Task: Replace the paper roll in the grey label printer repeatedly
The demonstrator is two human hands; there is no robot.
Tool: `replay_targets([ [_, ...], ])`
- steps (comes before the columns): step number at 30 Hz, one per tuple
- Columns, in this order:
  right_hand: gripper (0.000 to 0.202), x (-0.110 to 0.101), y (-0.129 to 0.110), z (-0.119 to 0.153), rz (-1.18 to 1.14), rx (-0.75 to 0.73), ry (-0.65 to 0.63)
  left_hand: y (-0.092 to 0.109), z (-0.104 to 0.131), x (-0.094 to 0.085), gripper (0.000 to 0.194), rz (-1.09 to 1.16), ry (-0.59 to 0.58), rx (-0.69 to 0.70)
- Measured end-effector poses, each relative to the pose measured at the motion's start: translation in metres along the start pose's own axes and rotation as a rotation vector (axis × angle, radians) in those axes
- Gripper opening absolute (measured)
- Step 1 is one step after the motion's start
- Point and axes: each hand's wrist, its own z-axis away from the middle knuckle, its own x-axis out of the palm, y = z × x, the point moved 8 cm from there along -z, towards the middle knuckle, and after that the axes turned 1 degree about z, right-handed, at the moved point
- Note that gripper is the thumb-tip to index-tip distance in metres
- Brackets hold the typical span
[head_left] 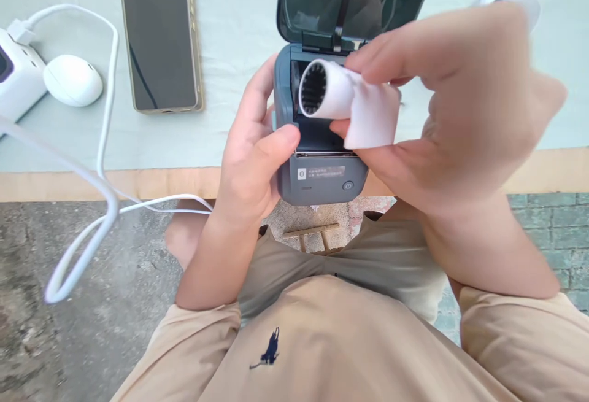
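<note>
A dark grey label printer [317, 181] with a power button and a Bluetooth mark sits at the table's front edge, its dark see-through lid [317, 3] swung up. My left hand [253, 156] grips the printer's left side, with the thumb over the front rim. Between the fingers and thumb of my right hand [460, 101] is a roll of white label paper [338, 92], held over the open compartment. A short flap of paper hangs loose from it. The roll's hollow core, ridged and dark inside, faces left. How deep the roll sits in the compartment is unclear.
A smartphone [159, 40] lies on the pale green tablecloth [239, 15]. Left of it are a white rounded case [73, 80] and a white power strip [18, 77] with a plugged-in white cable [113, 83] looping over the edge. A round whitish object [529, 9] is partly behind my right hand.
</note>
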Motion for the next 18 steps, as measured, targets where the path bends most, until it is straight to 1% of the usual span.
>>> replay_targets([
  [1,0.005,-0.005,-0.007,-0.001,0.137,-0.043,0.047,-0.001,-0.001,0.001,0.06,-0.008,0.019,-0.036],
  [2,0.007,-0.006,-0.012,-0.001,0.235,-0.077,0.064,0.0,-0.003,0.003,0.062,-0.015,0.027,-0.06],
  [3,0.01,-0.006,-0.015,0.0,0.274,-0.102,0.057,0.001,-0.004,0.005,0.063,-0.018,0.029,-0.071],
  [7,0.012,-0.005,-0.013,0.005,0.277,-0.165,0.043,0.007,-0.004,0.008,0.066,-0.039,0.023,-0.078],
  [10,0.01,-0.005,-0.012,0.008,0.245,-0.275,0.052,0.005,0.001,0.005,0.062,-0.06,0.009,-0.063],
  [12,0.007,-0.006,-0.017,0.011,0.235,-0.377,0.097,0.005,0.004,0.004,0.056,-0.053,-0.022,-0.027],
  [14,0.008,-0.007,-0.023,0.018,0.241,-0.473,0.176,0.008,0.006,0.006,0.053,-0.023,-0.074,0.035],
  [15,0.007,-0.007,-0.025,0.021,0.239,-0.512,0.208,0.009,0.007,0.008,0.052,-0.015,-0.094,0.036],
  [16,0.006,-0.005,-0.027,0.024,0.234,-0.542,0.222,0.011,0.008,0.009,0.053,-0.011,-0.111,0.034],
  [18,0.005,0.002,-0.028,0.027,0.223,-0.588,0.185,0.014,0.009,0.011,0.057,-0.038,-0.124,-0.002],
])
